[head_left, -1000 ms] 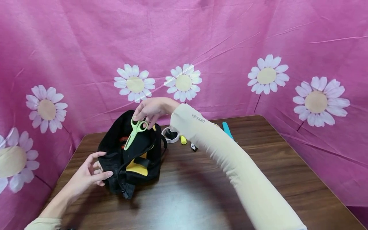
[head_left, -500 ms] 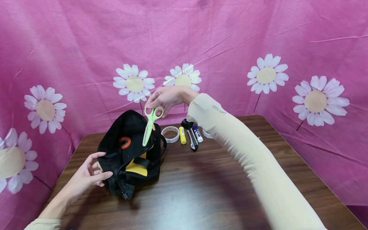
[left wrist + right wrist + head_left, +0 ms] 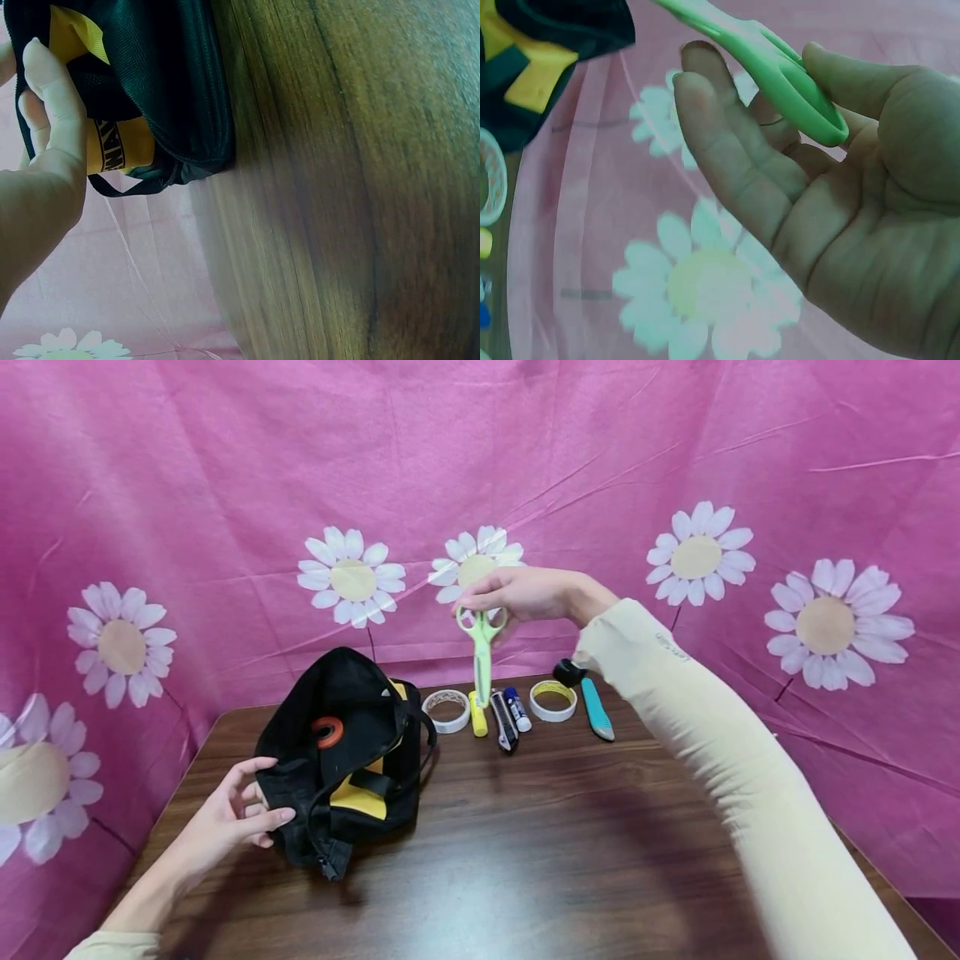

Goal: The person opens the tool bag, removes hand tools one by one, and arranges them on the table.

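My right hand (image 3: 528, 593) pinches light green scissors (image 3: 482, 662) by the handle loops, blades hanging down above the row of items at the back of the table. In the right wrist view the thumb presses on the green handle (image 3: 795, 90). My left hand (image 3: 236, 806) grips the near left edge of a black and yellow bag (image 3: 360, 797), whose mouth gapes upward. Inside the bag lies an orange ring-shaped roll (image 3: 327, 732). In the left wrist view, the thumb and fingers hold the bag's edge beside a yellow panel (image 3: 124, 146) with black letters.
Along the back of the wooden table (image 3: 480, 860) lie a white tape roll (image 3: 447, 712), a yellow stick (image 3: 477, 714), a box cutter (image 3: 503, 722), a blue and white glue stick (image 3: 517, 708), another tape roll (image 3: 553, 702), a small black roll (image 3: 569, 672) and a teal cutter (image 3: 597, 710).
My right hand has carried the scissors from over the bag's mouth to the right and up, uncovering the row of items. The left hand and the bag have stayed in place.
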A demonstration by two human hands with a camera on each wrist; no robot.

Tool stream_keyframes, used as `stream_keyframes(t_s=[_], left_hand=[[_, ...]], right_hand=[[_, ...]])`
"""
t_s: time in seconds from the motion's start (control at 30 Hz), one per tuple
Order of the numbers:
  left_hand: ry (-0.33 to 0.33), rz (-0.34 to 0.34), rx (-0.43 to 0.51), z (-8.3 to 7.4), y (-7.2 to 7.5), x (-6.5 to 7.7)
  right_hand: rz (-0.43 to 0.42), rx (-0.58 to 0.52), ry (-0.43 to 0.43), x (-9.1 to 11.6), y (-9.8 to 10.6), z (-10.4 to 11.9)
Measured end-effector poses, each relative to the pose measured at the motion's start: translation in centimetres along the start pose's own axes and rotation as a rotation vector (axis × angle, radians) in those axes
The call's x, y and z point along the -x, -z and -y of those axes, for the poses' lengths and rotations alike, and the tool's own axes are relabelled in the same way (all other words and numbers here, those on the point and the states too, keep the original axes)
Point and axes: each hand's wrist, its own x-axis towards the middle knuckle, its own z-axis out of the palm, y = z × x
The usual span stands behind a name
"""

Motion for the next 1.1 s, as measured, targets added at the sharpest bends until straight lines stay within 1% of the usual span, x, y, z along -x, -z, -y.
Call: stream_keyframes(t_s=[0.2,0.33,0.43,0.57,0.7,0.87,0.97,1.1], left_hand=[[0.004,-0.002,0.004,0.0,0.1,0.4],[0.016,-0.02,0.004,0.2,0.1,0.6],[0.025,-0.02,0.003,0.5,-0.1,0.7],[0.036,-0.031,-0.008,0.8,-0.1,1.0],[0.043,-0.042,-0.01,0.9,0.1,1.2],[0.04,-0.033,0.001,0.7,0.2,0.8],[0.042,-0.026,-0.002,0.5,0.3,0.4],[0.036,-0.018,0.005,0.4,0.2,0.1]], right_hand=[[-0.079,-0.018,-0.018,3.7,2.6,-3.1],[-0.139,-0.022,-0.039,6.2,4.2,-5.4],[-0.188,-0.05,-0.049,8.0,5.2,-7.9],[-0.253,-0.104,-0.075,10.1,6.6,-12.0],[-0.361,-0.133,-0.111,11.8,7.6,-16.1],[-0.502,-0.143,-0.135,13.6,8.0,-20.5],[-0.556,-0.169,-0.138,14.4,8.2,-22.6],[-0.607,-0.217,-0.12,14.8,8.5,-24.8]])
